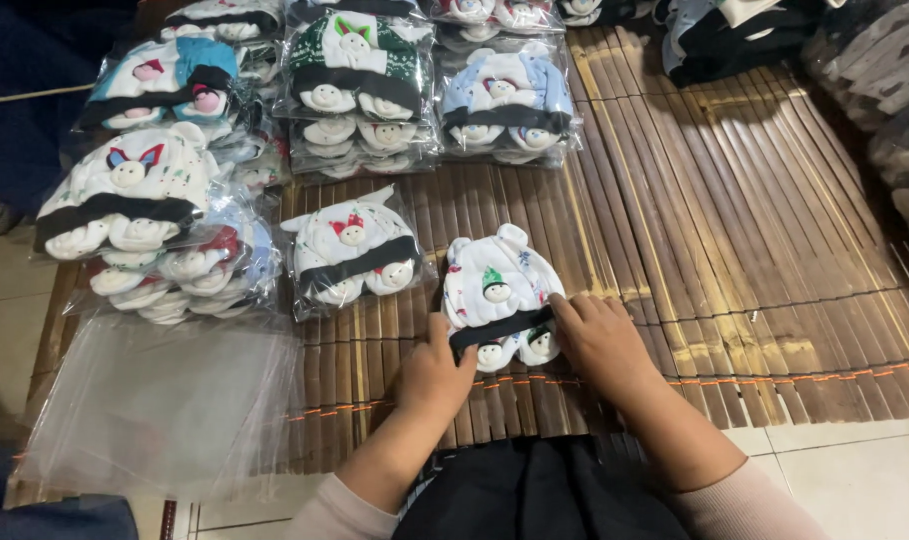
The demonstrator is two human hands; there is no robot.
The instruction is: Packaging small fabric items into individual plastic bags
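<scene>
A small white baby-hat set with little doll faces and a black band across its middle (495,290) lies unwrapped on the brown slatted bamboo mat (735,230), near the mat's front edge. Both hands rest on it. The left hand (433,372) lies at the lower left of the set, fingers curled and its thumb touching the end of the black band. The right hand (600,335) sits at the right end of the band, fingers bent and pressed down on the fabric; neither hand lifts the set, both only pinch or press at the band.

Just left of the set, apart from it, lies a similar white hat set sealed in a clear plastic bag (353,250). Farther left stands a leaning stack of bagged white sets (150,230), and in front of that stack lies a pile of empty clear plastic bags (165,400), overhanging the mat's edge. At the back of the mat are more bagged stacks: a green-and-white one (355,85), a pale blue one (505,100) beside it, and a turquoise one (170,80) at far left. Pale floor tiles (855,470) show at lower right.
</scene>
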